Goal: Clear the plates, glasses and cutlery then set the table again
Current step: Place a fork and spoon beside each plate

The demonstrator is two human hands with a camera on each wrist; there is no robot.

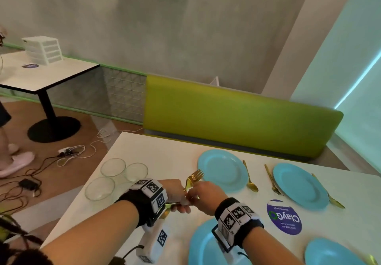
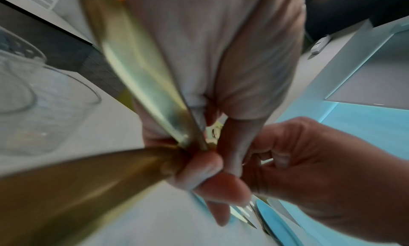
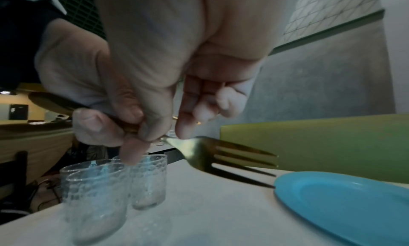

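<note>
Above the white table (image 1: 156, 151), just left of the far blue plate (image 1: 222, 171), both hands meet on a bundle of gold cutlery: the left hand (image 1: 177, 194) is curled around the handles, and the right hand (image 1: 203, 195) pinches the neck of a gold fork (image 1: 193, 179). The fork's long axis runs away from the person, tines pointing up toward the green bench (image 1: 237, 118). Three glasses (image 1: 113, 167) stand close together to the left, while a spoon (image 1: 250, 177) lies right of that plate.

Fork handles (image 1: 186, 190) hidden among both hands' fingers (image 1: 181, 208).
</note>
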